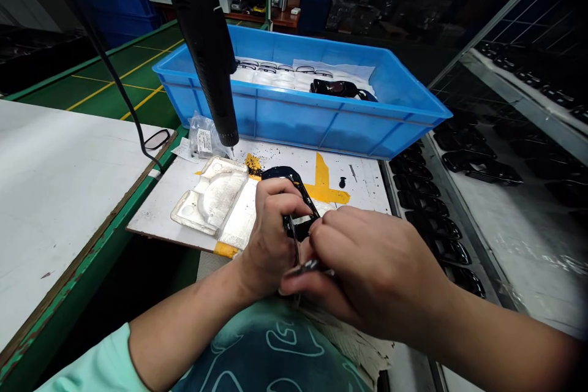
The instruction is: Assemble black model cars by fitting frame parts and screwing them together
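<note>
My left hand (271, 239) is closed around a glossy black plastic frame (282, 173), a curved part with an opening in it. Close against it, my right hand (372, 260) is closed too, its fingers at the near end of the frame. A thin, shiny dark piece (307, 267) shows by the right thumb; what it is I cannot make out. Past the left hand lies a worn white moulded block (223, 193) with a rounded hollow. Above it hangs a black electric screwdriver (206, 49), its bit pointing down.
A blue plastic bin (294, 119) with glasses-like frames and a black piece stands behind the board. Rows of black frames (427, 208) line the right side. Yellow tape (324, 180), black crumbs and a plastic bag (202, 138) lie on the board. A dark cable (119, 82) runs at left.
</note>
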Demonstrator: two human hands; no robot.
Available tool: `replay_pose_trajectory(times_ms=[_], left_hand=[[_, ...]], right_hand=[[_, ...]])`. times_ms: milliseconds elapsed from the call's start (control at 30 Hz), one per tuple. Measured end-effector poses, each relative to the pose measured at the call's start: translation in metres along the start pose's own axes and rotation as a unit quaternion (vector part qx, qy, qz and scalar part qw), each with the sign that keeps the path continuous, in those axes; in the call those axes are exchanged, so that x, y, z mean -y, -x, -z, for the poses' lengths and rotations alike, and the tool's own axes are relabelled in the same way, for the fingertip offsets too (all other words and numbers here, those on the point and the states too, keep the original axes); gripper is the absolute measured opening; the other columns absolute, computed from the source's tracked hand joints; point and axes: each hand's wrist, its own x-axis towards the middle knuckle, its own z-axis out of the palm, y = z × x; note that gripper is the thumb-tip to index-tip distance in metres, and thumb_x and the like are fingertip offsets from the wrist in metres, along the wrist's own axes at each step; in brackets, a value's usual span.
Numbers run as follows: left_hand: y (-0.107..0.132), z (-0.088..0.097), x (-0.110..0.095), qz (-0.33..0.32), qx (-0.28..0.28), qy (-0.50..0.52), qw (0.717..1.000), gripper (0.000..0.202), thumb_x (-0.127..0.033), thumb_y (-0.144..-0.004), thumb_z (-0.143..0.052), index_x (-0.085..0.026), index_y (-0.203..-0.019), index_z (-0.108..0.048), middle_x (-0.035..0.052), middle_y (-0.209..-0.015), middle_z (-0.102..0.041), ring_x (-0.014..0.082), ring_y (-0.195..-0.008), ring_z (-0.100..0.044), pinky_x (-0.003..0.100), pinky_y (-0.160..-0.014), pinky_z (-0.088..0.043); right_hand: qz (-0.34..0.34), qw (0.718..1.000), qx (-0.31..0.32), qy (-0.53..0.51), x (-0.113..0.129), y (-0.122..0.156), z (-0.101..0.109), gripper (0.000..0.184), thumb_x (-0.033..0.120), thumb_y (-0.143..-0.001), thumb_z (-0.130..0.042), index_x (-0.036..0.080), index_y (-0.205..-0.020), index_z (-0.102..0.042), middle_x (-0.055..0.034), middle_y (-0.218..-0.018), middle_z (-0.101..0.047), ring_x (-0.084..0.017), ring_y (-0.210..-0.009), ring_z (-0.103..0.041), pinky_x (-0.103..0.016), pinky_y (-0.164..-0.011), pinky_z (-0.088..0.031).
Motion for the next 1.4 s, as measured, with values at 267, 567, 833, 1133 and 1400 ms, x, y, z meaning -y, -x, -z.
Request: replay_pose_trajectory(times_ms=[267,567,833,1133,1400], left_hand=[[-0.004,0.006,-0.004,0.023,0.076,-0.051,0.996,0.027,-0.031,-0.085,-0.067,-0.020,-0.098,-0.046,0.0052,-0.101,-0.047,0.0180,-0.096,-0.050,0.033,-0.083,-0.047],[-0.005,0.009,-0.006,0.055,0.111,-0.139,0.982,0.014,-0.026,-0.088,-0.057,-0.022,-0.086,-0.044,0.0016,-0.082,-0.047,0.0182,-0.078,-0.048,0.032,-0.068,-0.043],[-0.007,0.001,-0.004,0.030,0.081,-0.159,0.983,0.018,-0.023,-0.084,-0.060,-0.022,-0.085,-0.041,0.0013,-0.081,-0.045,0.0192,-0.077,-0.047,0.034,-0.067,-0.040],[-0.004,0.009,0.000,0.038,0.145,-0.201,0.968,0.017,-0.015,-0.078,-0.058,-0.020,-0.088,-0.045,0.0037,-0.084,-0.049,0.0219,-0.080,-0.048,0.037,-0.070,-0.042],[-0.004,0.010,0.001,0.051,0.158,-0.223,0.961,0.019,-0.015,-0.080,-0.059,-0.020,-0.087,-0.043,0.0035,-0.083,-0.049,0.0217,-0.079,-0.048,0.036,-0.070,-0.042]], right_hand=[[-0.031,0.995,-0.043,0.084,-0.006,-0.002,0.004,0.073,0.085,-0.085,-0.034,0.018,-0.060,-0.049,0.0012,-0.057,-0.041,-0.014,-0.051,-0.038,-0.030,-0.051,-0.024],[-0.025,0.992,0.012,0.123,-0.003,0.004,0.001,0.054,0.062,-0.100,-0.040,0.019,-0.071,-0.054,-0.0009,-0.062,-0.048,-0.018,-0.055,-0.043,-0.033,-0.053,-0.021],[-0.049,0.983,-0.030,0.177,-0.009,0.004,0.015,0.069,0.081,-0.090,-0.032,0.020,-0.063,-0.047,0.0016,-0.057,-0.039,-0.015,-0.051,-0.036,-0.032,-0.051,-0.019],[-0.042,0.981,0.031,0.187,-0.014,0.010,0.010,0.059,0.066,-0.101,-0.030,0.021,-0.066,-0.047,-0.0003,-0.060,-0.045,-0.018,-0.054,-0.043,-0.033,-0.053,-0.021],[-0.057,0.980,0.007,0.189,-0.016,0.008,0.007,0.065,0.076,-0.095,-0.028,0.021,-0.064,-0.046,0.0007,-0.057,-0.042,-0.017,-0.052,-0.040,-0.032,-0.052,-0.020]])
